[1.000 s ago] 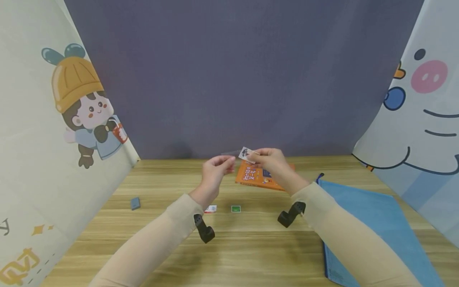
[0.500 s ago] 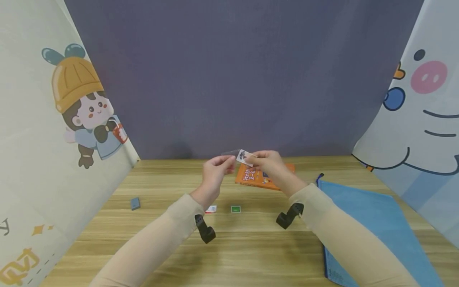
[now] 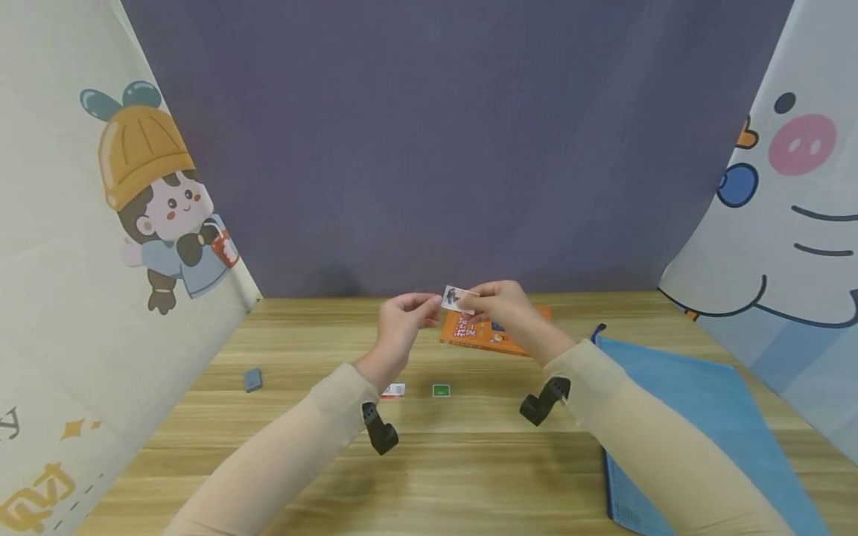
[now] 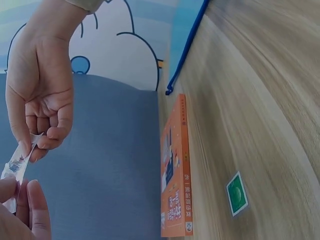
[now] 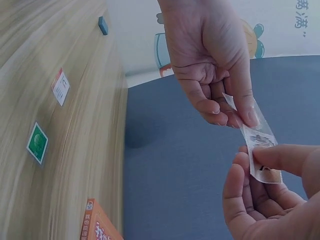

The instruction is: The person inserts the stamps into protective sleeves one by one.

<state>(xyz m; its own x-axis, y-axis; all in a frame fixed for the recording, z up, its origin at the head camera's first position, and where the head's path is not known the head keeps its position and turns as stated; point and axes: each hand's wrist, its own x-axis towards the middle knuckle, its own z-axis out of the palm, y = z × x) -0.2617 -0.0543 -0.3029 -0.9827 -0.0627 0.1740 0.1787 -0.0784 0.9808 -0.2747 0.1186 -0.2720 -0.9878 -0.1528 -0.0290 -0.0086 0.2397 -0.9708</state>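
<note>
A small white-bordered stamp [image 3: 453,298] with a dark picture is pinched between the thumb and fingers of my right hand [image 3: 506,309]. My left hand [image 3: 400,327] pinches a clear plastic sleeve [image 5: 263,120] by its end, fingers curled beneath the thumb. In the right wrist view the stamp [image 5: 266,172] and the sleeve overlap end to end, both hands close together in the air. Behind and below the right hand lies an orange book [image 3: 492,333]. A green stamp [image 3: 441,390] and a red-and-white paper piece [image 3: 397,390] lie on the table nearer me.
To the right a blue mesh zip pouch [image 3: 697,402] lies flat, partly under my right forearm. At the left is a small blue-grey block [image 3: 252,380]. A dark cloth backdrop [image 3: 429,149] rises at the far edge of the wooden table [image 3: 322,476].
My right hand has brought the stamp slightly left and down, closer to the left fingertips, and turned it more level. The left hand has barely moved; the sleeve shows less clearly.
</note>
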